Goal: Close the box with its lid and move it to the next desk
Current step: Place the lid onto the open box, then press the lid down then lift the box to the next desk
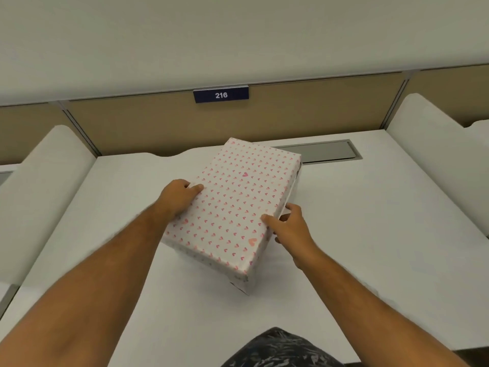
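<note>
While gripping box (232,205), arms outstretched

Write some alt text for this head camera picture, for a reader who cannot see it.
A person's two bare hands grip a lidded box covered in pink hearts, the left hand on its left edge and the right hand on its right edge, over a white desk. A beige partition behind carries a sign reading 216, and white dividers flank the desk.
</note>
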Tool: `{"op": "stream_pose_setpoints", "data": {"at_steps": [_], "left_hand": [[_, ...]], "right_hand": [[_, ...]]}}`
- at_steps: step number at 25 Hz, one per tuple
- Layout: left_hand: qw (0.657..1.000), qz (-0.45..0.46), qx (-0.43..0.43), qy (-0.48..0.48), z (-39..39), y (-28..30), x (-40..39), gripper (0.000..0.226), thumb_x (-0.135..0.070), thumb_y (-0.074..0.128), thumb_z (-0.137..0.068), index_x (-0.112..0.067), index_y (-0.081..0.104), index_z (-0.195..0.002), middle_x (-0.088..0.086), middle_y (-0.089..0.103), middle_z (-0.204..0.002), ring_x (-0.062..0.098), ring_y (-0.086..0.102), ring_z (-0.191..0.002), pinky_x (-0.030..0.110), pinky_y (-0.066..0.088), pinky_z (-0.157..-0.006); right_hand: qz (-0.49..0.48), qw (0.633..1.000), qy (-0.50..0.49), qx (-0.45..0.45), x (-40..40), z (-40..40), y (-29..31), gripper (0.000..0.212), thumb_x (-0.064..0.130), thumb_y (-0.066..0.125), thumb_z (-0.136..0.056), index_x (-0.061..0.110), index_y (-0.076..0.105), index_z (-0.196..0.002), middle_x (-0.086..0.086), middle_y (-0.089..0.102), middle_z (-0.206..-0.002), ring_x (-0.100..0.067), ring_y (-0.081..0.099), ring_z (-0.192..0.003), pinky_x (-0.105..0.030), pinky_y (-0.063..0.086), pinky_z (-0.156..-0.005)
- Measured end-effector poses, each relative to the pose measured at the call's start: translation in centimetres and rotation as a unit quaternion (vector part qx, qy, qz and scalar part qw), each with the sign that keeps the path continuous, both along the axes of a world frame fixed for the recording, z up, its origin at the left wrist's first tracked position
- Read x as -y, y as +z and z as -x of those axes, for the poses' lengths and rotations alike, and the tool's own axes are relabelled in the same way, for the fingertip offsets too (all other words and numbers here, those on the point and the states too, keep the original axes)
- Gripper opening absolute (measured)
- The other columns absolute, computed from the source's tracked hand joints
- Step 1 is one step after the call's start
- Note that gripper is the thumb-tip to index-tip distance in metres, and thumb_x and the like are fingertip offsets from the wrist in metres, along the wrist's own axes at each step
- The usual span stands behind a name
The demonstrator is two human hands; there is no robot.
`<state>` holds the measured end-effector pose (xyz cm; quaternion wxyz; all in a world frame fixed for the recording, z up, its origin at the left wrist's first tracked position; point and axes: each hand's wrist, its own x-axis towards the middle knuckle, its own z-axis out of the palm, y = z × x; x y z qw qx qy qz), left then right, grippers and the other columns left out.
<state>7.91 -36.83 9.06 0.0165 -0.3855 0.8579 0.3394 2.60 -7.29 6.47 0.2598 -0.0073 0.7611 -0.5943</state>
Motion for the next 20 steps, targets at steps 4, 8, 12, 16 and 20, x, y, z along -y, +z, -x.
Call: {"op": "stream_pose_setpoints", "data": {"at_steps": [4, 8, 12, 16, 20], "left_hand": [[0.998, 0.001, 0.036, -0.055, 1.6, 0.2, 0.2, 0.064, -0.049, 0.052, -0.107, -0.020, 0.040, -0.163, 0.007, 0.039, -0.170, 0.034, 0.042, -0.152, 0.051, 0.034, -0.124], [0.995, 0.027, 0.014, -0.093, 3.4, -0.6, -0.3, 0.064, -0.049, 0.046, -0.109, -0.028, 0.029, -0.168, 0.008, 0.030, -0.174, 0.035, 0.035, -0.157, 0.052, 0.030, -0.126], [0.993, 0.060, -0.004, -0.104, 5.5, -1.2, -1.4, 0.063, -0.052, 0.043, -0.109, -0.033, 0.028, -0.168, 0.007, 0.029, -0.175, 0.037, 0.032, -0.158, 0.055, 0.029, -0.127], [0.986, 0.060, 0.064, -0.143, 7.1, -1.5, -1.5, 0.076, -0.064, 0.041, -0.104, -0.037, 0.014, -0.170, 0.008, 0.023, -0.177, 0.039, 0.029, -0.159, 0.058, 0.030, -0.125], [0.976, 0.096, 0.109, -0.164, 7.3, -2.7, -1.1, 0.081, -0.076, 0.030, -0.100, -0.042, 0.004, -0.169, 0.010, 0.022, -0.177, 0.041, 0.036, -0.156, 0.060, 0.037, -0.121]], "right_hand": [[-0.048, 0.996, 0.020, -0.067, 0.1, 0.4, 0.1, 0.092, 0.033, 0.079, -0.096, 0.035, 0.019, -0.166, -0.004, 0.053, -0.156, -0.030, 0.057, -0.141, -0.057, 0.056, -0.110], [-0.128, 0.978, 0.077, -0.144, 0.2, 1.2, 0.2, 0.088, 0.046, 0.071, -0.099, 0.036, 0.016, -0.168, -0.001, 0.045, -0.168, -0.031, 0.050, -0.151, -0.057, 0.051, -0.116], [-0.219, 0.953, 0.103, -0.184, 0.5, 3.5, 0.2, 0.086, 0.054, 0.059, -0.104, 0.028, 0.014, -0.172, -0.009, 0.045, -0.166, -0.033, 0.053, -0.148, -0.053, 0.051, -0.114], [-0.222, 0.955, 0.134, -0.142, 0.9, 4.7, -0.5, 0.097, 0.062, 0.058, -0.101, 0.030, 0.000, -0.172, -0.006, 0.039, -0.171, -0.033, 0.049, -0.151, -0.056, 0.050, -0.117], [-0.230, 0.948, 0.181, -0.127, 1.4, 6.1, -1.1, 0.102, 0.062, 0.055, -0.102, 0.030, -0.013, -0.170, -0.005, 0.031, -0.176, -0.034, 0.046, -0.154, -0.057, 0.048, -0.119]]}}
